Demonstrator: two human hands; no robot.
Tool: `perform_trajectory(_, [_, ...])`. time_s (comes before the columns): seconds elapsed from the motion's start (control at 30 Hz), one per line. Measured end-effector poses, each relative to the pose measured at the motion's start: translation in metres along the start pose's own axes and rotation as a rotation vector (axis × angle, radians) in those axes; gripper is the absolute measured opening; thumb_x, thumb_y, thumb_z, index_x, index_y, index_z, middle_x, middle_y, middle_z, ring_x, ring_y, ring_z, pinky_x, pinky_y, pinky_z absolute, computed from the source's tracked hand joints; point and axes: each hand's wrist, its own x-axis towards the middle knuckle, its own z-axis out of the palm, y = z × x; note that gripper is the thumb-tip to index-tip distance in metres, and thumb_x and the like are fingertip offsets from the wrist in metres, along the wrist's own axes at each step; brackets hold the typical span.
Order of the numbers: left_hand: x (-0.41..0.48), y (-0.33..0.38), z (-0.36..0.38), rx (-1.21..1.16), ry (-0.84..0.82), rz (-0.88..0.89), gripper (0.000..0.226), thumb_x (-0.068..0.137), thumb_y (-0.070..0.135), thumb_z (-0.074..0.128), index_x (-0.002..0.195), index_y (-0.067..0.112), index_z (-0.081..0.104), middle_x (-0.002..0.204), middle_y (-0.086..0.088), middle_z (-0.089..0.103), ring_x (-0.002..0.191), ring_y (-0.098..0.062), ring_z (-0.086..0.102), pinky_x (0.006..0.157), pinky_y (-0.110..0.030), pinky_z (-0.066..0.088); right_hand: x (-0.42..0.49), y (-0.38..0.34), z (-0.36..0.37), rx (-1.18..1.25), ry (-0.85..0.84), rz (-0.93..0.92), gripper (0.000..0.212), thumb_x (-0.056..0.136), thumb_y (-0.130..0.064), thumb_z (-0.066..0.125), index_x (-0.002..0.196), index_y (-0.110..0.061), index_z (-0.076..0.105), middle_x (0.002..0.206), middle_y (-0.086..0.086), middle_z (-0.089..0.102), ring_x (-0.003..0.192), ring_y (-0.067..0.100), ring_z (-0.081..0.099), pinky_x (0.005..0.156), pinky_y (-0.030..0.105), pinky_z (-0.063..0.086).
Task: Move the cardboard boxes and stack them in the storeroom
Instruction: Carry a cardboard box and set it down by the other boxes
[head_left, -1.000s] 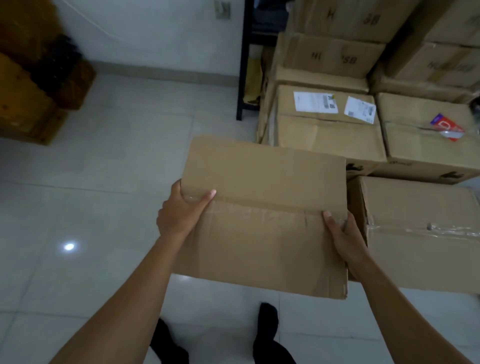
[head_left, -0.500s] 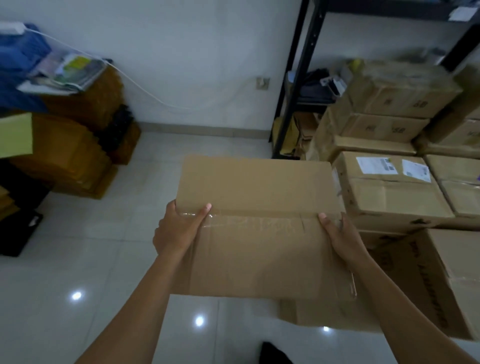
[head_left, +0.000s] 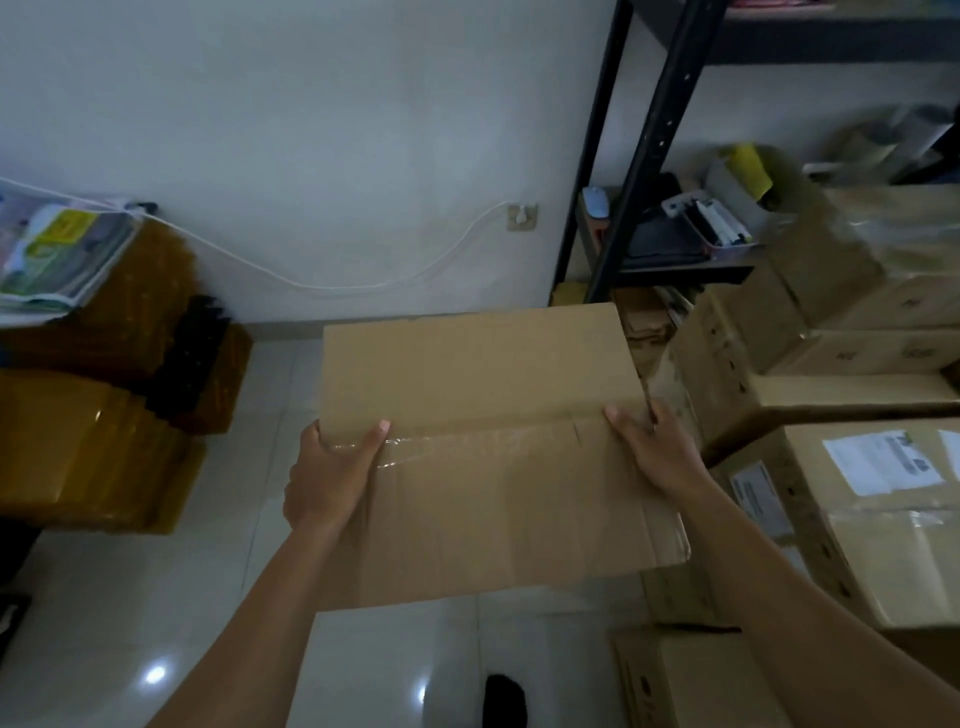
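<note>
change: view has tilted up since 0.5 s ago, so more of the black rack (head_left: 670, 104) shows
cardboard box (head_left: 483, 395): in the air, left of stacked boxes (head_left: 857, 405) (taped shut, contents unseen)
left hand (head_left: 327, 478): grips left edge
right hand (head_left: 660, 452): grips right edge

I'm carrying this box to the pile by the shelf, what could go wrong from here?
The box is gripped only at its side edges by the left hand and right hand, and its near right corner looks crumpled: it might slip. It hides the floor ahead, and a low box lies near your foot: a trip risk. The shelf post stands close beyond its far corner and might get bumped.
</note>
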Motion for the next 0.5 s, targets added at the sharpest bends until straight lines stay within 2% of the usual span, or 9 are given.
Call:
perform_trajectory(0.07, [0.037,0.016,0.008,-0.025,-0.012,-0.012,0.079,0.072,0.07,0.067,0.133,0.023,0.046,0.127,-0.005,0.06,0.118,-0.033,0.054,0.097,-0.044,0.04,0.04,-0.021,0.011,-0.008,-0.008,0.028,0.055,0.091,-0.046,0.057,0.137,-0.019,0.045,0.128,0.001,0.056,0.118,0.024,0.054,0.093,0.034,0.044])
perform_trajectory(0.2, [0.127,0.047,0.029,-0.109,-0.042,-0.022,0.077,0.073,0.064,0.07,0.133,0.021,0.047,0.127,-0.005,0.061,0.118,-0.032,0.055,0.098,-0.043,0.04,0.126,-0.06,0.039,-0.011,-0.01,0.057,0.06,0.09,-0.047,0.057,0.139,-0.017,0.041,0.131,0.003,0.056,0.118,0.027,0.055,0.096,0.044,0.047])
perform_trajectory(0.33, [0.216,0.069,0.062,-0.103,-0.115,-0.02,0.083,0.065,0.067,0.067,0.131,0.02,0.048,0.125,-0.004,0.061,0.115,-0.03,0.057,0.098,-0.042,0.043,0.207,-0.079,0.071,-0.021,0.001,0.094,0.064,0.093,-0.045,0.054,0.146,-0.015,0.034,0.143,0.006,0.047,0.128,0.029,0.046,0.104,0.047,0.041])
perform_trajectory(0.43, [0.274,0.085,0.094,-0.099,-0.149,-0.014,0.085,0.063,0.067,0.066,0.131,0.019,0.049,0.123,-0.003,0.062,0.114,-0.029,0.058,0.098,-0.043,0.045,0.264,-0.084,0.091,-0.038,0.029,0.126,0.065,0.095,-0.043,0.051,0.149,-0.015,0.028,0.149,0.006,0.038,0.135,0.028,0.039,0.109,0.043,0.035])
perform_trajectory(0.5, [0.308,0.092,0.119,-0.084,-0.166,-0.01,0.082,0.069,0.063,0.071,0.133,0.018,0.048,0.125,-0.005,0.062,0.114,-0.029,0.058,0.096,-0.04,0.045,0.304,-0.076,0.101,-0.034,0.02,0.148,0.066,0.096,-0.041,0.05,0.151,-0.016,0.024,0.152,0.007,0.035,0.137,0.027,0.036,0.11,0.039,0.033])
